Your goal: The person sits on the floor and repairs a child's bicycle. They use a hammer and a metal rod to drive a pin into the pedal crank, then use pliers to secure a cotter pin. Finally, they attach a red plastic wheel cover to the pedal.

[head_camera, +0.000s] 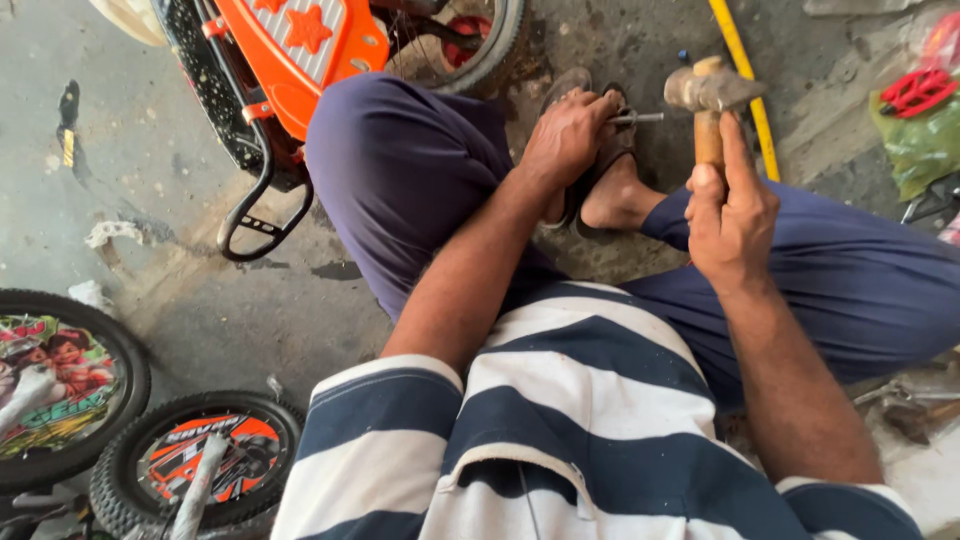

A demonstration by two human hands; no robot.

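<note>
An orange child's bicycle frame [300, 50] with star shapes stands at top left on the grey concrete floor [180, 300]; two small wheels [190, 460] with picture discs lie at bottom left; a yellow rod [745, 70] and a red plastic part [915, 92] lie at right.

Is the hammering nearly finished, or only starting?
Hard to call finished. Done: the left hand has a thin metal rod steadied near the sandalled feet. In hand: the right hand grips a wooden-handled hammer raised beside the rod. Left: the rod sticks out unstruck, and small bicycle wheels lie loose.
</note>
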